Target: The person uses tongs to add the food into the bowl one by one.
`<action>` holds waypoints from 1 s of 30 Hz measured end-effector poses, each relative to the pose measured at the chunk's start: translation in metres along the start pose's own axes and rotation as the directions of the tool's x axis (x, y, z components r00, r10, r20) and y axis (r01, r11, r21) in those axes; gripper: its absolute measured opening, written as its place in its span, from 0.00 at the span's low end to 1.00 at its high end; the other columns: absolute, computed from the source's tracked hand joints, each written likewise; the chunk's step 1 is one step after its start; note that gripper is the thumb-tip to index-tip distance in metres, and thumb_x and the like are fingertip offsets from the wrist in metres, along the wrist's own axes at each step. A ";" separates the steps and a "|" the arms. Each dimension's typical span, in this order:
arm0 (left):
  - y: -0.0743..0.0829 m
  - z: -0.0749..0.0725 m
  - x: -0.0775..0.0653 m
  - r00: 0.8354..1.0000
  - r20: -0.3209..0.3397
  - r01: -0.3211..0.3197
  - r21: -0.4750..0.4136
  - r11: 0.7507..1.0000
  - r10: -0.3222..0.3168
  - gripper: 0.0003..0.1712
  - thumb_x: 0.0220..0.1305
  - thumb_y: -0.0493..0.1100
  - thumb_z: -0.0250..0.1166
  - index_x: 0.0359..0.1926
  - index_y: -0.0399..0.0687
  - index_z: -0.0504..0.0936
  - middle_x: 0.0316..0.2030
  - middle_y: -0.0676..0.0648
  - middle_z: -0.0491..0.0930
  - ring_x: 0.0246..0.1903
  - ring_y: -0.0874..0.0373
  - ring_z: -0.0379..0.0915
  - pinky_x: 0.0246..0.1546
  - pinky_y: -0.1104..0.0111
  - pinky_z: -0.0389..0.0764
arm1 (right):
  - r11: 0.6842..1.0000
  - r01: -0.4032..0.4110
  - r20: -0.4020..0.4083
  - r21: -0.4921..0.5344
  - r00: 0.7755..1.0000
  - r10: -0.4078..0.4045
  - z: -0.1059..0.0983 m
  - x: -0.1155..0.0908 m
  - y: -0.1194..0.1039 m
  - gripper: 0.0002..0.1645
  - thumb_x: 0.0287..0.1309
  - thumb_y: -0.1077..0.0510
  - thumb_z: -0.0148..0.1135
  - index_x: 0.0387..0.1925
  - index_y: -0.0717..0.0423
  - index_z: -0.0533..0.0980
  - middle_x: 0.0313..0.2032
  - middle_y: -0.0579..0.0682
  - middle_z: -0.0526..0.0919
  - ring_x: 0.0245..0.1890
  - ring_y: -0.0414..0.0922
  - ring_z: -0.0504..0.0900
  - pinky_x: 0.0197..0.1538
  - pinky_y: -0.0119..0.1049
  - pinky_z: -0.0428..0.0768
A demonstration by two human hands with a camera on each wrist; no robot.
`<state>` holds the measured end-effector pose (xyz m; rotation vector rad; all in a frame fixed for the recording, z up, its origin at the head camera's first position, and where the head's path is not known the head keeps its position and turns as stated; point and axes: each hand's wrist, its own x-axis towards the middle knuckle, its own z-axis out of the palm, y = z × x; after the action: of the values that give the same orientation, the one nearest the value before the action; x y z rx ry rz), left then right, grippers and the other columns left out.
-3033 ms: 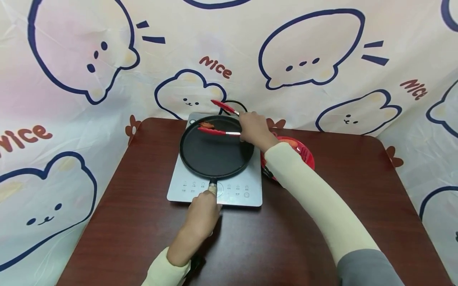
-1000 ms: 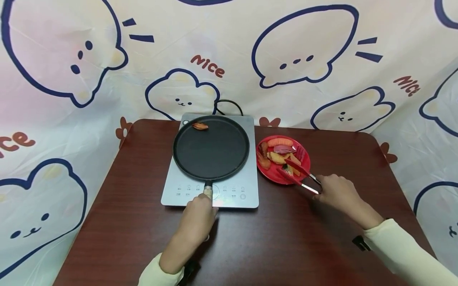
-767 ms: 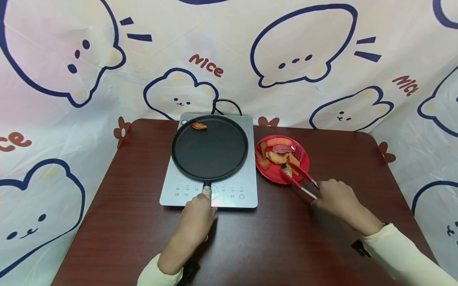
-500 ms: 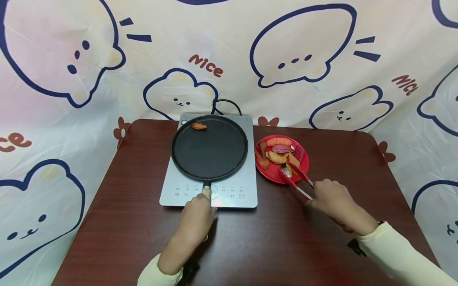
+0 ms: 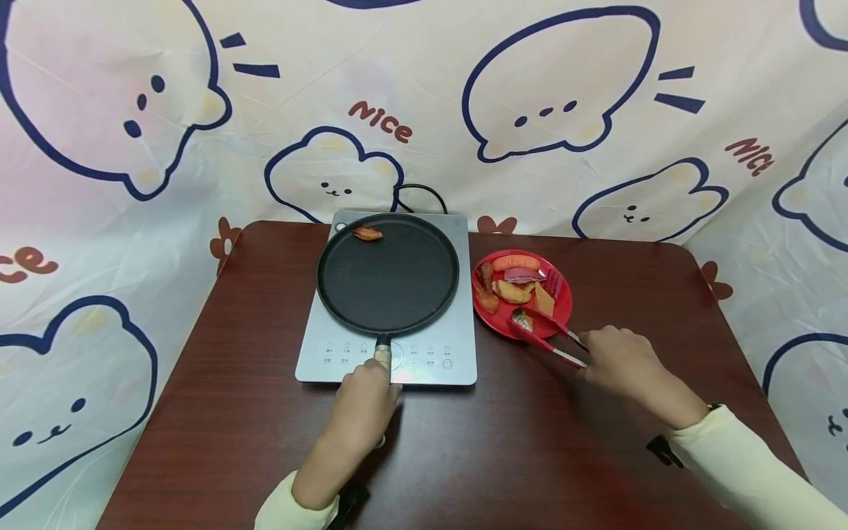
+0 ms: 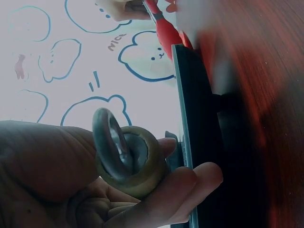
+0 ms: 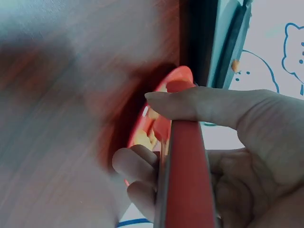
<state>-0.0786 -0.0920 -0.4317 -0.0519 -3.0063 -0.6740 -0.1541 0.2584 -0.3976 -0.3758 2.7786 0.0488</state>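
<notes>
My left hand (image 5: 363,405) grips the handle (image 6: 135,164) of a flat black frying pan (image 5: 387,283), fingers wrapped round it. The pan sits on a silver induction cooker (image 5: 347,361), with one brown food piece (image 5: 367,233) at its upper left. In my right hand (image 5: 619,358) are red-tipped tongs (image 7: 190,175), pinched between thumb and fingers. Their tips lie over the front of a red plate (image 5: 495,322), either side of a small dark-skinned food piece (image 5: 522,319); whether they squeeze it I cannot tell. A tan wedge (image 5: 544,300) lies just behind.
On the plate also lie an orange sausage-like piece (image 5: 516,262), a purplish-pink piece (image 5: 523,275), a yellow piece (image 5: 511,292) and brown pieces (image 5: 486,294). A black cable (image 5: 424,188) rises behind the cooker. The brown table (image 5: 464,456) meets a printed cloth backdrop (image 5: 437,66).
The tongs went from over the pan to the plate, leaving the brown piece in the pan. Lately the dark-skinned piece shifted slightly left and forward, away from the wedge. My left hand kept its grip.
</notes>
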 end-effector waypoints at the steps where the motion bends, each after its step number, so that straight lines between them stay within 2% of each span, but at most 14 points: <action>1: 0.000 0.000 0.000 1.000 -0.001 -0.004 0.001 1.000 0.004 0.15 0.51 0.38 0.73 0.32 0.30 0.78 0.22 0.39 0.79 0.20 0.47 0.80 0.16 0.62 0.76 | 1.000 0.003 0.003 0.005 1.000 -0.003 -0.002 0.000 0.001 0.18 0.44 0.55 0.69 0.39 0.58 0.79 0.21 0.47 0.75 0.19 0.44 0.69 0.18 0.38 0.67; 3: 0.000 0.000 0.000 1.000 0.002 -0.005 0.002 1.000 0.005 0.15 0.51 0.38 0.73 0.32 0.30 0.78 0.22 0.40 0.79 0.20 0.47 0.79 0.16 0.62 0.76 | 1.000 0.003 0.015 0.015 1.000 -0.004 -0.005 0.000 0.003 0.21 0.44 0.57 0.69 0.43 0.58 0.79 0.22 0.47 0.76 0.19 0.44 0.68 0.18 0.38 0.66; 6: 0.000 0.001 0.000 1.000 0.004 -0.009 0.004 1.000 0.009 0.16 0.51 0.38 0.73 0.32 0.30 0.78 0.22 0.40 0.78 0.19 0.47 0.79 0.16 0.62 0.76 | 0.999 -0.009 0.047 0.036 0.999 0.007 -0.009 0.000 0.005 0.21 0.44 0.54 0.71 0.41 0.58 0.80 0.22 0.46 0.76 0.19 0.43 0.69 0.19 0.37 0.66; 12: 0.000 0.000 0.000 1.000 -0.002 -0.010 0.003 1.000 0.010 0.15 0.51 0.38 0.73 0.33 0.31 0.77 0.22 0.40 0.78 0.19 0.47 0.79 0.16 0.62 0.75 | 0.992 -0.064 0.132 0.109 0.990 0.049 -0.008 0.002 0.001 0.28 0.39 0.41 0.76 0.32 0.60 0.79 0.18 0.48 0.74 0.18 0.43 0.70 0.21 0.34 0.68; 19: 0.001 -0.001 0.000 1.000 -0.004 -0.016 0.004 1.000 0.016 0.15 0.51 0.37 0.72 0.34 0.31 0.77 0.22 0.39 0.78 0.20 0.46 0.79 0.16 0.61 0.76 | 0.987 -0.062 0.126 0.145 0.991 0.044 -0.005 0.007 -0.008 0.25 0.41 0.41 0.75 0.17 0.56 0.74 0.14 0.48 0.70 0.15 0.42 0.68 0.18 0.32 0.66; 27: 0.001 0.000 0.000 1.000 -0.008 -0.012 0.004 1.000 0.013 0.15 0.51 0.37 0.73 0.30 0.30 0.77 0.21 0.39 0.78 0.20 0.46 0.79 0.17 0.61 0.76 | 0.989 -0.056 0.165 0.139 0.986 0.032 -0.002 0.013 -0.012 0.25 0.41 0.42 0.75 0.27 0.60 0.78 0.17 0.49 0.76 0.16 0.43 0.74 0.21 0.34 0.73; 30: 0.001 0.000 0.000 1.000 -0.001 0.000 0.006 1.000 0.000 0.15 0.51 0.38 0.73 0.29 0.29 0.77 0.22 0.39 0.78 0.21 0.46 0.80 0.17 0.61 0.77 | 0.989 -0.051 0.158 0.136 0.987 0.029 -0.001 0.012 -0.011 0.24 0.42 0.44 0.75 0.27 0.60 0.77 0.18 0.48 0.75 0.17 0.43 0.74 0.21 0.35 0.73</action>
<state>-0.0782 -0.0915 -0.4310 -0.0517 -3.0071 -0.6651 -0.1626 0.2450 -0.4009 -0.2687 2.6161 -0.1023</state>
